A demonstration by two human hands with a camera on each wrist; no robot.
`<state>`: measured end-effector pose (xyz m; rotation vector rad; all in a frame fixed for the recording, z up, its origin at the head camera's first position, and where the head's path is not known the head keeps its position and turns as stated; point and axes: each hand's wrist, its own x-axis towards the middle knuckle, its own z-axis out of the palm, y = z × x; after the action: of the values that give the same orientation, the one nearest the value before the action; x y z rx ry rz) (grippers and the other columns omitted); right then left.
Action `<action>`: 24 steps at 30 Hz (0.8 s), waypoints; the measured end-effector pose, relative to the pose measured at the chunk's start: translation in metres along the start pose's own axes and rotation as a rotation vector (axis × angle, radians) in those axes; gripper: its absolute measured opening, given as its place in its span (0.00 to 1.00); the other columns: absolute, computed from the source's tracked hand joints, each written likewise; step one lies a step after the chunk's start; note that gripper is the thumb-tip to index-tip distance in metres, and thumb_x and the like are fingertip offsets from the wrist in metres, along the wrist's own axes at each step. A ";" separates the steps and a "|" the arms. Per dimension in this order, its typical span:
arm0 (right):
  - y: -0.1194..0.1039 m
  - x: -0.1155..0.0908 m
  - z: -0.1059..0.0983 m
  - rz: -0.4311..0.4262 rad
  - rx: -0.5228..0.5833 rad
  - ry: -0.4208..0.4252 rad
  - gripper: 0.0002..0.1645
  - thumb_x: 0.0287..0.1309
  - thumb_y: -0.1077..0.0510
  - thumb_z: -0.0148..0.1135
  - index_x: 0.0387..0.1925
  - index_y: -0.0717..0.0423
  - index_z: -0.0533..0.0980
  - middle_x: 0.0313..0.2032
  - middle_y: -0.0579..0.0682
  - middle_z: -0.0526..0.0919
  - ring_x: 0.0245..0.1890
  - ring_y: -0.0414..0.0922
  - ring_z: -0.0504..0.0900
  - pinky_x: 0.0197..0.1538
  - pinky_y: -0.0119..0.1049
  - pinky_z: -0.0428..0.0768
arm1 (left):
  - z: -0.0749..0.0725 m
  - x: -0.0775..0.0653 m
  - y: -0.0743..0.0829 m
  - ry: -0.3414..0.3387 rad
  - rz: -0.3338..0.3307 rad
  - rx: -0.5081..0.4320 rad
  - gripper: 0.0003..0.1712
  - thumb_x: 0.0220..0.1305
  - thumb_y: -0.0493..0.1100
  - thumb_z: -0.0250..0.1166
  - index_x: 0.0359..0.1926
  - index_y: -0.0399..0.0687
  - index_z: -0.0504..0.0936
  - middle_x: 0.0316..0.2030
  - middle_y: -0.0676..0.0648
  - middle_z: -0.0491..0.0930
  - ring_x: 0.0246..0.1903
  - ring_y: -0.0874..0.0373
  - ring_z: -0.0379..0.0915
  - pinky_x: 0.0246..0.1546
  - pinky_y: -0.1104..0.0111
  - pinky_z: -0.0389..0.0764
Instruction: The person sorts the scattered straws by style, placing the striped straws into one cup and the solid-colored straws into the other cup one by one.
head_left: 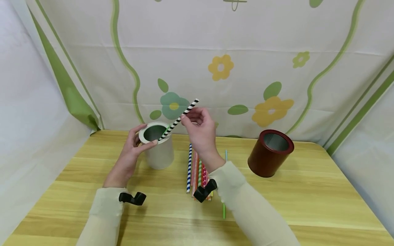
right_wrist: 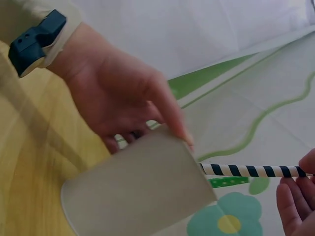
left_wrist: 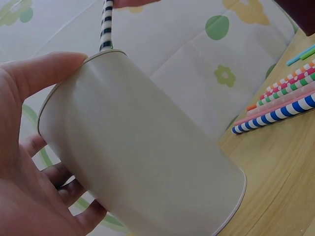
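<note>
My left hand (head_left: 129,153) holds a white can (head_left: 160,153) by its rim, thumb on the near side and fingers round the left. The can stands on the table with its open top up. Between thumb and fingers, my right hand (head_left: 201,131) pinches a black-and-white striped paper straw (head_left: 184,114). The straw slants, its lower end at the can's mouth. A green dotted straw (right_wrist: 229,182) shows beside it at the rim in the right wrist view.
Several patterned straws (head_left: 189,174) lie in a bunch on the wooden table (head_left: 154,212), partly hidden by my right forearm. A green straw (head_left: 224,212) lies beside them. To the right stands a dark red can (head_left: 264,159). A flowered curtain (head_left: 191,68) hangs behind.
</note>
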<state>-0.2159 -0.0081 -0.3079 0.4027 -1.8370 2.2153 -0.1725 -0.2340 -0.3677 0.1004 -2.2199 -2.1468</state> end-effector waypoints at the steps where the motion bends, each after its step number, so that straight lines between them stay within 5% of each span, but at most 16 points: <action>1: 0.002 -0.001 0.002 0.004 -0.031 -0.015 0.16 0.67 0.67 0.70 0.54 0.63 0.78 0.46 0.54 0.85 0.44 0.40 0.84 0.51 0.29 0.85 | 0.000 0.000 0.000 0.002 -0.001 -0.002 0.48 0.73 0.43 0.70 0.84 0.62 0.54 0.82 0.44 0.57 0.78 0.50 0.52 0.82 0.45 0.47; 10: 0.020 -0.012 0.014 0.039 -0.271 -0.094 0.14 0.69 0.60 0.71 0.52 0.57 0.80 0.48 0.53 0.88 0.50 0.46 0.86 0.55 0.39 0.86 | 0.001 0.001 0.000 0.007 -0.007 -0.001 0.48 0.72 0.43 0.71 0.83 0.63 0.55 0.82 0.45 0.56 0.79 0.51 0.51 0.82 0.45 0.47; 24: 0.026 -0.013 0.021 0.082 -0.336 -0.162 0.15 0.71 0.58 0.69 0.54 0.56 0.79 0.48 0.53 0.88 0.51 0.47 0.84 0.54 0.40 0.84 | 0.002 0.000 0.001 0.004 -0.012 -0.013 0.48 0.73 0.43 0.69 0.85 0.63 0.53 0.83 0.47 0.55 0.81 0.51 0.48 0.82 0.45 0.46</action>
<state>-0.2114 -0.0333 -0.3329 0.4573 -2.2981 1.9162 -0.1729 -0.2323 -0.3670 0.1172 -2.2085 -2.1648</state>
